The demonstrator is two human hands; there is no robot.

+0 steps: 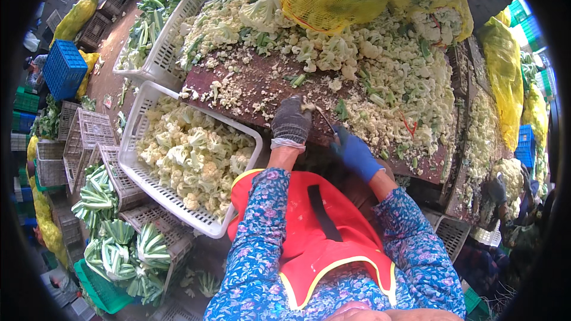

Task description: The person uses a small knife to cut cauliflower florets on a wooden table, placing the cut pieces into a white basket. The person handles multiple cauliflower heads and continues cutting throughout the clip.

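Note:
My left hand (292,120), in a dark grey knit glove, grips a small cauliflower piece (308,107) over the front edge of a dark red work table (263,69). In a blue glove, my right hand (357,151) holds a knife (325,119); its thin blade slants up and left towards that piece, and my fingers hide the handle. Crumbs and trimmings lie around both hands. To the left, a white plastic crate (134,142) is full of cut cauliflower florets (196,156). A heap of cauliflower pieces (401,80) covers the table's far and right side.
Yellow mesh sacks (339,0) of cauliflower lie on the far side. Another white crate (167,49) holds leaves and stalks at upper left. Trimmed leaf bundles (116,249) and grey crates (89,133) crowd the left floor. At right, another person's gloved hand (497,189) touches a cauliflower head.

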